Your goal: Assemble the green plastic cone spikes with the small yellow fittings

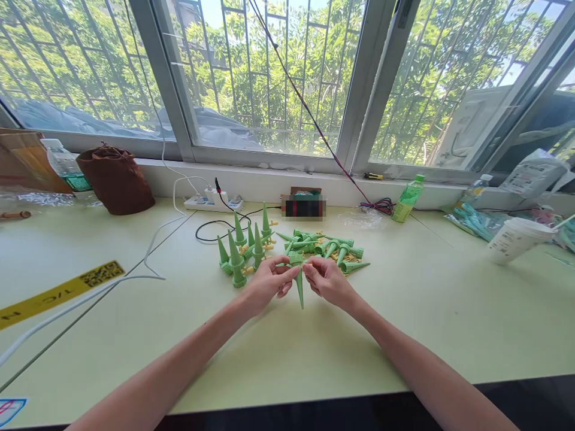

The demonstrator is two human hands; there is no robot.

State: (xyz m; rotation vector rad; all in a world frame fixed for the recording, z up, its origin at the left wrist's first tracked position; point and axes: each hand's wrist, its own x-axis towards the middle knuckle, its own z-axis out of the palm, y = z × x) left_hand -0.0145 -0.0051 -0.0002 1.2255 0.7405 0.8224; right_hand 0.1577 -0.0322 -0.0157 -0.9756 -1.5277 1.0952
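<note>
My left hand point(269, 281) and my right hand point(327, 278) meet over the pale green table point(135, 323). Both pinch the wide top of one green cone-shaped spike point(299, 287), whose tip points down toward me. Just behind my left hand several green spikes point(242, 248) stand upright with small yellow parts at their bases. Behind my right hand a loose pile of green spikes point(326, 245) lies flat, mixed with small yellow pieces.
A white power strip point(213, 201) with white and black cables lies by the window sill. A brown bag point(117, 178) and water bottle point(66, 167) stand at the left, a green bottle point(408, 199) and white paper cup point(516, 238) at the right. Yellow tape point(58, 293) crosses the left table.
</note>
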